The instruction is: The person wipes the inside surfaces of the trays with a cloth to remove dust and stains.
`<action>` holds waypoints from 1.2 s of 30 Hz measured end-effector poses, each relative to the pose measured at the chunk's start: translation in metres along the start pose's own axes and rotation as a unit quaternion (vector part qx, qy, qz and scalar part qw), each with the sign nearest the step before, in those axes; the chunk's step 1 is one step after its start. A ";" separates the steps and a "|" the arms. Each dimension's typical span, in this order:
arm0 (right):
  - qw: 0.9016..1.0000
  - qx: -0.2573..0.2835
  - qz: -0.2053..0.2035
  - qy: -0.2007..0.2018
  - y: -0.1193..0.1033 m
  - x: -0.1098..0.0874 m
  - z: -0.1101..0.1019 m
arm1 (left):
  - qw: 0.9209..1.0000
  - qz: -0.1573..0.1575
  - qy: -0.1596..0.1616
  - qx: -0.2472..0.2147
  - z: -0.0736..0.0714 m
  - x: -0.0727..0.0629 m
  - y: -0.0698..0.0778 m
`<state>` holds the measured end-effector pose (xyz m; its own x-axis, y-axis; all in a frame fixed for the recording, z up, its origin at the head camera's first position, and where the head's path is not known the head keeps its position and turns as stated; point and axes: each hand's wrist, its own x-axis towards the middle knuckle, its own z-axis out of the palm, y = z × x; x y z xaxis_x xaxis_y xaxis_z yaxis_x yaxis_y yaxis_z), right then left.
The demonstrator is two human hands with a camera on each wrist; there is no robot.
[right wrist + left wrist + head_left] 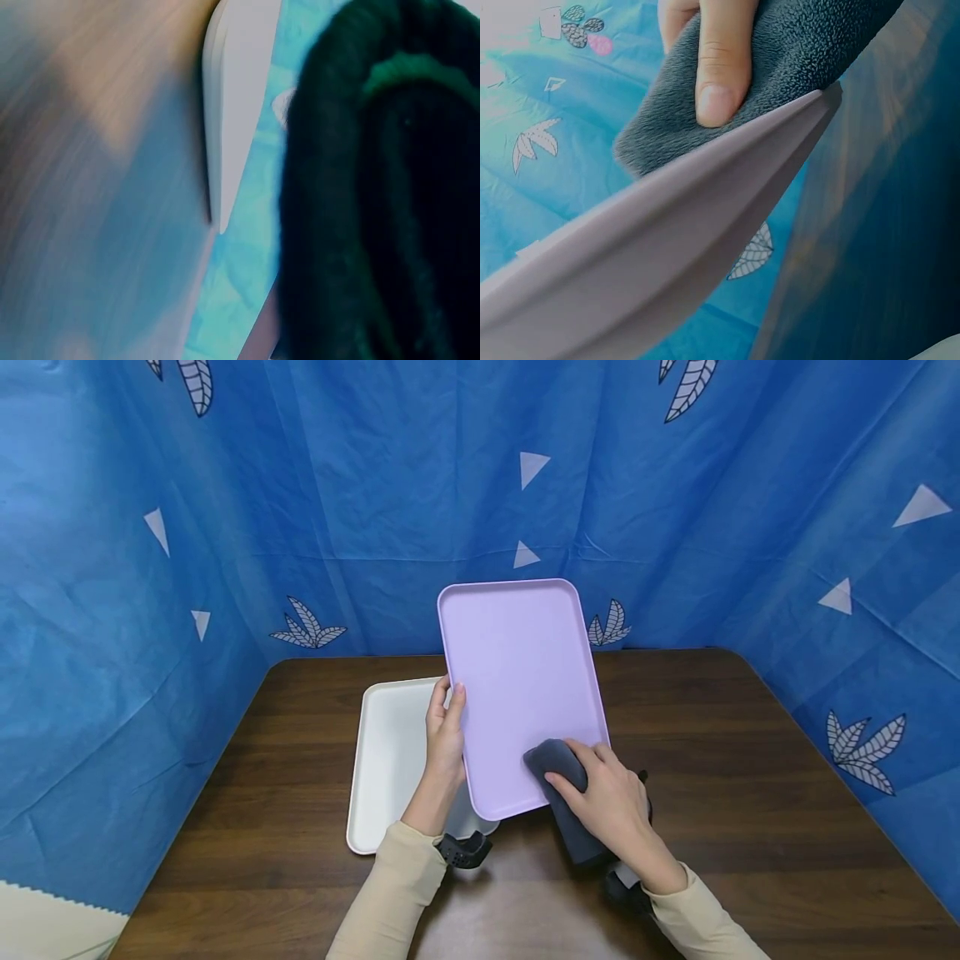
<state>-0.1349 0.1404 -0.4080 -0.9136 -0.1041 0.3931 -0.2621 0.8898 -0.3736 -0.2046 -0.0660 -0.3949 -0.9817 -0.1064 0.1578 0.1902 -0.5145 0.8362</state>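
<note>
A lilac rectangular tray (517,668) is held tilted up above the table, its inner face toward the head camera. My left hand (446,739) grips its left long edge, thumb on the rim. With my right hand (611,793) I hold a folded dark grey cloth (558,768) against the tray's lower right corner area. In the left wrist view the right thumb presses the fluffy grey cloth (667,112) over the rim of the tray (652,247). The cloth (322,225) fills the right side of the right wrist view, dark and blurred.
A white tray (382,768) lies on the brown wooden table (712,760), left of centre and partly behind the lilac one. Blue patterned curtain (390,485) encloses the back and both sides. Each wrist wears a black camera strap (465,850).
</note>
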 end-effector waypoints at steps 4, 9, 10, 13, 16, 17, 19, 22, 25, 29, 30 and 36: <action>1.000 -0.003 -0.022 0.003 -0.013 -0.001 0.003 | 1.000 0.001 0.003 0.000 0.000 0.000 -0.001; 0.998 -0.005 -0.053 0.015 -0.028 -0.005 0.010 | 1.000 0.001 0.003 0.006 -0.001 0.000 -0.002; 0.998 -0.005 -0.061 0.019 -0.031 -0.006 0.011 | 1.000 0.002 0.004 0.007 -0.001 0.000 -0.002; 0.997 -0.003 -0.078 0.027 -0.041 -0.008 0.014 | 1.000 0.004 0.006 0.011 -0.001 0.000 -0.001; 0.996 0.004 -0.088 0.029 -0.050 -0.012 0.016 | 1.000 0.005 0.005 0.012 -0.001 0.000 0.000; 0.996 0.007 -0.090 0.028 -0.054 -0.013 0.017 | 1.000 0.005 0.004 0.014 -0.001 0.000 0.000; 0.995 0.016 -0.093 0.027 -0.059 -0.016 0.018 | 1.000 0.005 0.002 0.016 -0.001 -0.001 0.000; 0.995 0.027 -0.095 0.029 -0.065 -0.021 0.020 | 1.000 0.008 0.002 0.018 -0.001 0.000 0.001; 0.995 0.032 -0.092 0.034 -0.069 -0.023 0.021 | 1.000 0.012 0.001 0.017 -0.001 -0.001 0.002; 0.995 0.037 -0.084 0.039 -0.070 -0.026 0.023 | 1.000 0.008 -0.003 0.012 0.000 -0.002 0.002; 0.995 0.039 -0.082 0.040 -0.070 -0.026 0.023 | 1.000 0.006 -0.004 0.012 0.000 -0.002 0.003; 0.996 0.044 -0.070 0.045 -0.068 -0.028 0.025 | 1.000 0.005 -0.006 0.011 0.001 -0.003 0.002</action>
<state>-0.0997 0.0719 -0.4146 -0.8361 -0.1804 0.5181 -0.4145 0.8264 -0.3812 -0.2016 -0.0664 -0.3931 -0.9797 -0.1013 0.1727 0.2002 -0.4948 0.8456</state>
